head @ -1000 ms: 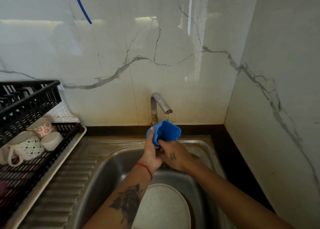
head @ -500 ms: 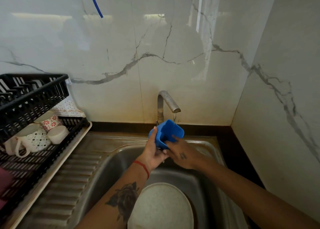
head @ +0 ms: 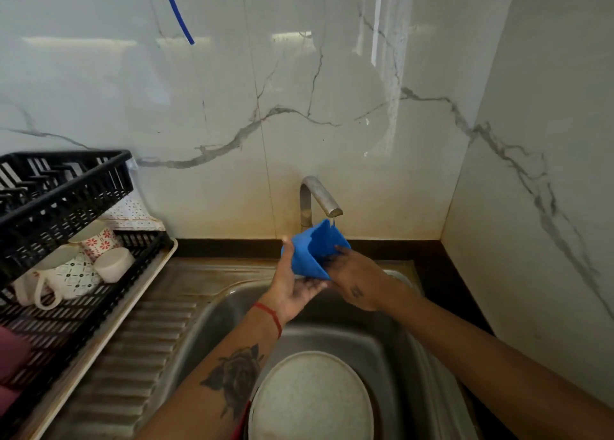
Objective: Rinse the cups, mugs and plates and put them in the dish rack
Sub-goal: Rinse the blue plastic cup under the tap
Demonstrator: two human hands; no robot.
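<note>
A blue cup is tilted under the tap, from which a thin stream of water runs into it. My left hand cradles the cup from below and the left, thumb up along its side. My right hand holds the cup's right edge with fingers reaching into its mouth. Both hands are over the steel sink. A white speckled plate lies in the basin below my arms. The black dish rack stands at the left with patterned mugs and a white cup in it.
The ribbed steel drainboard lies between rack and basin. Marble walls close the back and the right. A dark red item sits at the rack's near left edge. A blue tube hangs down the back wall.
The cup has tipped further under the tap, its mouth turned more to the right. My left hand has slid under it and my right fingers have moved into its mouth.
</note>
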